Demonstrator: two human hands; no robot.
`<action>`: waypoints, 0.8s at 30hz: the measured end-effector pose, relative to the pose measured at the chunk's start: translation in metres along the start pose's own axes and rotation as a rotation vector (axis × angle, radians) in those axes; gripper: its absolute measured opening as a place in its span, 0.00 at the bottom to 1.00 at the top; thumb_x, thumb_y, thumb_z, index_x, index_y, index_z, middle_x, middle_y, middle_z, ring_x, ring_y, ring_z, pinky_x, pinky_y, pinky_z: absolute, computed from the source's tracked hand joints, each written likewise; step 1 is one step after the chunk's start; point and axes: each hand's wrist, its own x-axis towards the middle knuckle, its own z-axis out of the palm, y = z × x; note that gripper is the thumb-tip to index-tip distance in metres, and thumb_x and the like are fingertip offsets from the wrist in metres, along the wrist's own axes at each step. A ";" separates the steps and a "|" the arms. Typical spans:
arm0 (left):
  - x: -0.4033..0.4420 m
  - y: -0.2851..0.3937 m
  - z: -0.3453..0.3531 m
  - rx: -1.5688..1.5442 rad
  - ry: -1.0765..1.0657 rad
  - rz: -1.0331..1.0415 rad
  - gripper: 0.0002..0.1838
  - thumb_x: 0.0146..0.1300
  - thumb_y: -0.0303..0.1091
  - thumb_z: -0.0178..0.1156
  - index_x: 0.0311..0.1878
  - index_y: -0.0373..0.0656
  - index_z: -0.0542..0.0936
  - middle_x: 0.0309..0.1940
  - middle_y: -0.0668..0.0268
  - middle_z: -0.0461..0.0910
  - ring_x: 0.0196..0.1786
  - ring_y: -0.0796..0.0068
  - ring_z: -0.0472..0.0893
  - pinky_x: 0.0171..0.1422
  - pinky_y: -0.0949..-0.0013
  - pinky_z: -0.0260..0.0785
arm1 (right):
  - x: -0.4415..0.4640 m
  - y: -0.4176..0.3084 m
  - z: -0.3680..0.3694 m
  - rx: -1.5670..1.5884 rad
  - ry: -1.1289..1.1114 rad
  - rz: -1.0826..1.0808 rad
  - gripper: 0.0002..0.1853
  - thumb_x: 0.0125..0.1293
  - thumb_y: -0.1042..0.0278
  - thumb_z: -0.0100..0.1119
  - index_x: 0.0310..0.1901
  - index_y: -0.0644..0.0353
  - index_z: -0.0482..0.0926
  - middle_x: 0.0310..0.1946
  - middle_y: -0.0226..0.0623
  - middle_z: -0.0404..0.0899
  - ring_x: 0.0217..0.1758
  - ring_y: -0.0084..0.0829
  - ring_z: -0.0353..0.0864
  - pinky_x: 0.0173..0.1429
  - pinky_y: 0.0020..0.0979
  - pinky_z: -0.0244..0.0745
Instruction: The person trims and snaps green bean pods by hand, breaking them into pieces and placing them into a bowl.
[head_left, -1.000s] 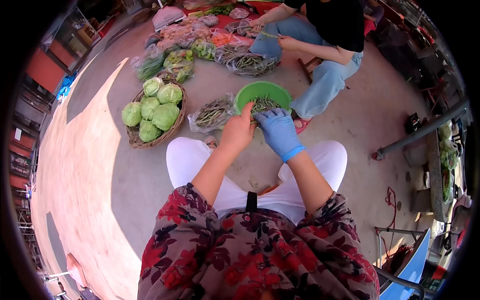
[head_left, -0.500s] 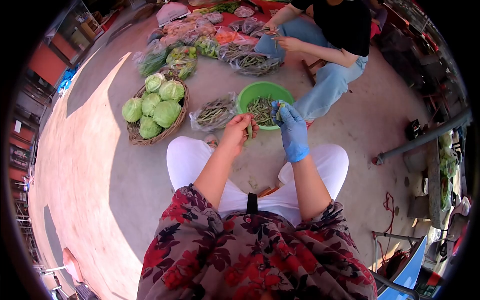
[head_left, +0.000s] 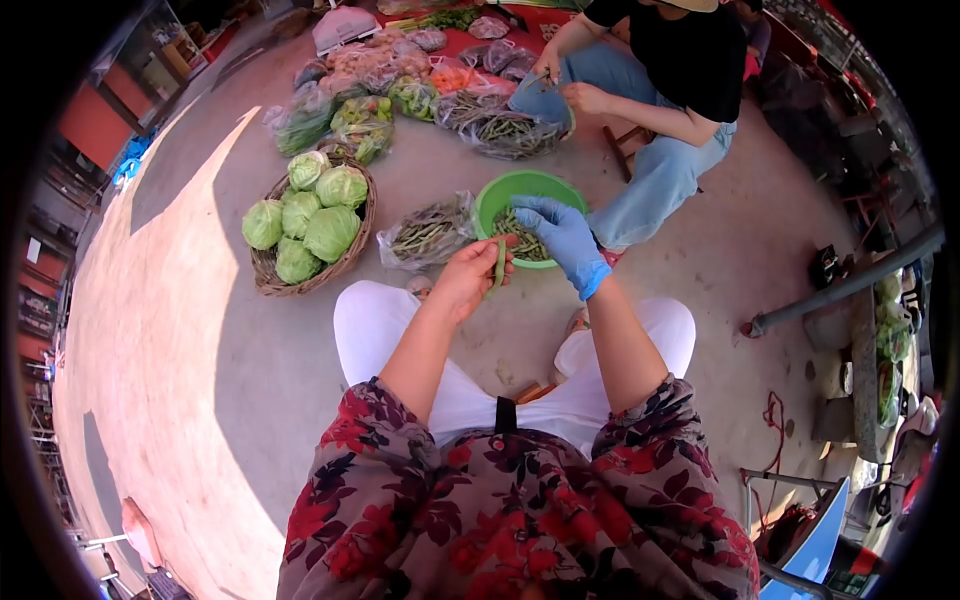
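Observation:
My left hand [head_left: 468, 280] is bare and closed around a green bean [head_left: 500, 264], which stands up between the thumb and fingers just in front of a green plastic basin [head_left: 484, 205]. My right hand [head_left: 566, 243], in a blue glove, reaches over the basin's right side. Its fingers stretch out to the left above short bean pieces [head_left: 512, 226] lying inside; the undersides of the fingers are hidden. A clear plastic bag of long beans [head_left: 425, 238] lies on the ground left of the basin.
A wicker basket [head_left: 345, 266] of cabbages [head_left: 332, 232] sits to the left. Several bags of vegetables [head_left: 515, 133] lie ahead. Across from me a seated person [head_left: 665, 60] in jeans handles beans. A metal pole [head_left: 850, 280] juts in from the right.
My right hand has moved left over the basin and its fingers have straightened from a pinch. My left hand still holds a bean. The other person's hands have shifted slightly.

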 end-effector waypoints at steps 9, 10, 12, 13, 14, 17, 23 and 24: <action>-0.002 -0.016 0.017 -0.073 -0.007 -0.035 0.11 0.67 0.35 0.46 0.43 0.37 0.73 0.36 0.63 0.76 0.37 0.71 0.77 0.42 0.66 0.73 | -0.047 -0.006 0.011 -0.479 0.209 -0.541 0.06 0.50 0.77 0.59 0.33 0.60 0.76 0.38 0.39 0.74 0.43 0.35 0.71 0.46 0.32 0.67; -0.004 -0.016 0.023 -0.084 0.015 -0.039 0.12 0.67 0.35 0.46 0.43 0.37 0.72 0.36 0.63 0.76 0.37 0.70 0.77 0.42 0.65 0.74 | -0.051 -0.007 0.013 -0.462 0.239 -0.561 0.06 0.49 0.78 0.58 0.31 0.60 0.76 0.38 0.40 0.74 0.43 0.37 0.71 0.47 0.33 0.66; -0.006 -0.016 0.041 -0.120 0.107 -0.056 0.12 0.68 0.35 0.44 0.44 0.37 0.72 0.35 0.62 0.76 0.37 0.68 0.78 0.44 0.64 0.74 | -0.056 -0.010 0.012 -0.447 0.297 -0.591 0.05 0.49 0.78 0.58 0.29 0.59 0.76 0.38 0.40 0.73 0.44 0.39 0.70 0.47 0.35 0.66; -0.008 -0.016 0.046 -0.137 0.154 -0.065 0.12 0.68 0.35 0.43 0.44 0.37 0.71 0.35 0.61 0.76 0.37 0.67 0.78 0.44 0.63 0.74 | -0.060 -0.011 0.010 -0.449 0.326 -0.597 0.05 0.49 0.77 0.58 0.30 0.60 0.76 0.38 0.40 0.73 0.44 0.38 0.70 0.47 0.35 0.66; -0.005 -0.018 0.041 -0.211 0.207 -0.067 0.12 0.68 0.35 0.43 0.44 0.37 0.71 0.36 0.60 0.76 0.38 0.67 0.78 0.45 0.63 0.73 | -0.067 -0.012 0.009 -0.450 0.355 -0.600 0.05 0.49 0.77 0.58 0.30 0.60 0.76 0.38 0.40 0.74 0.44 0.38 0.70 0.47 0.35 0.66; 0.011 -0.017 0.023 -0.419 0.334 -0.064 0.12 0.68 0.35 0.42 0.45 0.38 0.70 0.38 0.57 0.74 0.41 0.63 0.76 0.47 0.60 0.73 | -0.087 -0.030 0.006 -0.529 0.223 -0.689 0.06 0.47 0.73 0.61 0.29 0.58 0.76 0.37 0.37 0.74 0.42 0.40 0.68 0.48 0.37 0.63; -0.002 -0.001 0.031 -0.406 0.290 0.034 0.12 0.68 0.35 0.42 0.45 0.37 0.69 0.39 0.57 0.73 0.43 0.63 0.76 0.48 0.61 0.73 | -0.109 -0.008 0.010 0.014 0.218 -0.148 0.09 0.55 0.66 0.62 0.34 0.61 0.76 0.36 0.38 0.75 0.34 0.29 0.74 0.38 0.30 0.69; -0.005 -0.001 0.034 -0.376 0.268 0.051 0.12 0.68 0.35 0.43 0.45 0.37 0.69 0.38 0.57 0.73 0.43 0.63 0.76 0.48 0.61 0.73 | -0.109 -0.008 0.015 -0.029 0.189 -0.073 0.09 0.56 0.66 0.61 0.35 0.63 0.76 0.34 0.36 0.75 0.33 0.26 0.73 0.36 0.27 0.69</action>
